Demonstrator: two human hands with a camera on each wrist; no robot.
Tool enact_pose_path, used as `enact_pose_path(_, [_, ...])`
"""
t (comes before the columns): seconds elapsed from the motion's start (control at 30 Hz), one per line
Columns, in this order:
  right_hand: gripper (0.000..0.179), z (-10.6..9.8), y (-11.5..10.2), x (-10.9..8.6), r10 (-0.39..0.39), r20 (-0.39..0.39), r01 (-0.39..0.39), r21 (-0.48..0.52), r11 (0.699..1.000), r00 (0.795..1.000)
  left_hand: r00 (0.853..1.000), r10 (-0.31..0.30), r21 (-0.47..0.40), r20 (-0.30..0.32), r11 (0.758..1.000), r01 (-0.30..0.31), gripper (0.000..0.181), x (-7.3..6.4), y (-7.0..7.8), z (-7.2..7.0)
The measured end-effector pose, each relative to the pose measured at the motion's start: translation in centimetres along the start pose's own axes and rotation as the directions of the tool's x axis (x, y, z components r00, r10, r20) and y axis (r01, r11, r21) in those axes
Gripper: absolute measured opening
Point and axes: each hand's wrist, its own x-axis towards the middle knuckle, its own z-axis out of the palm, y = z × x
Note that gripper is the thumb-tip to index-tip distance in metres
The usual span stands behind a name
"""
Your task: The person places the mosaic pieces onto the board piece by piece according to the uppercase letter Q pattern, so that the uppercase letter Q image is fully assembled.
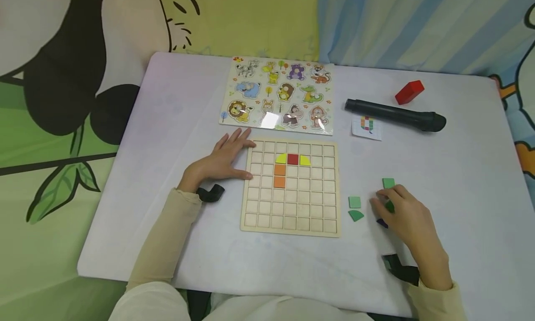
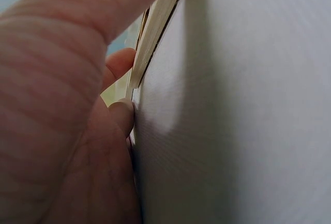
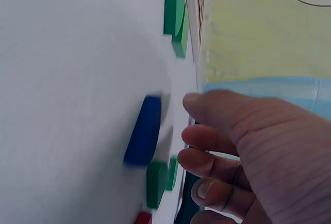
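A wooden grid board [image 1: 317, 198] lies on the table, holding two yellow quarter-round pieces [image 1: 305, 160], a red square [image 1: 293, 159] and two orange squares [image 1: 279, 181]. My left hand [image 1: 221, 160] touches the board's left edge, fingers spread and thumb lower down. My right hand [image 1: 403, 214] hovers over loose pieces right of the board, its fingers slightly bent with nothing between them. Close by are a green square [image 1: 388, 183], a green piece [image 3: 156, 182] partly covered in the head view, and a blue piece [image 3: 145, 131]. A green square [image 1: 354, 202] and a green quarter-round [image 1: 356, 215] lie nearer the board.
An animal picture puzzle [image 1: 267, 93] lies behind the board. To its right are a small pattern card [image 1: 363, 129], a long black tube-like object [image 1: 393, 114] and a red block [image 1: 409, 92]. A red piece [image 3: 143, 218] shows at the bottom of the right wrist view.
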Motion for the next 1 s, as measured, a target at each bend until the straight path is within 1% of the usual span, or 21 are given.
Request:
enact_pose_path(0.13, [0.03,-0.1,0.8,-0.7,0.021,0.009,-0.021,-0.004,1.0,1.0,1.0,0.004,-0.001,-0.007,1.0,-0.004,0.087,0.0,0.0,0.0])
enact_pose_path(0.27, [0.034,-0.2,1.5,-1.2,0.048,0.019,-0.048,0.014,0.999,0.999,1.0,0.0,0.002,-0.005,1.0,0.0,0.087,0.0,0.0,0.0])
enact_pose_path(0.43, [0.038,-0.5,2.3,-1.9,0.116,0.051,-0.116,-0.002,0.993,0.992,1.0,-0.009,0.005,-0.001,1.0,0.01,0.087,0.0,0.0,0.1])
enact_pose_path(0.57, [0.04,-0.9,2.6,-2.3,0.178,0.096,-0.176,-0.028,0.984,0.979,1.0,-0.013,0.009,0.0,1.0,0.013,0.087,0.1,0.0,0.1])
enact_pose_path(0.77, [0.036,-0.8,3.1,-2.6,0.179,0.087,-0.178,-0.023,0.984,0.98,1.0,-0.013,0.008,-0.003,1.0,0.013,0.087,0.1,0.1,0.0])
enact_pose_path(0.9, [0.034,-0.8,3.0,-2.5,0.176,0.086,-0.176,-0.012,0.984,0.981,1.0,-0.014,0.008,-0.006,1.0,0.014,0.087,0.1,0.1,0.0])
enact_pose_path(1.0, [0.032,-0.7,2.7,-2.3,0.165,0.068,-0.165,-0.01,0.986,0.984,1.0,-0.012,0.002,-0.005,1.0,0.012,0.086,0.1,0.1,0.1])
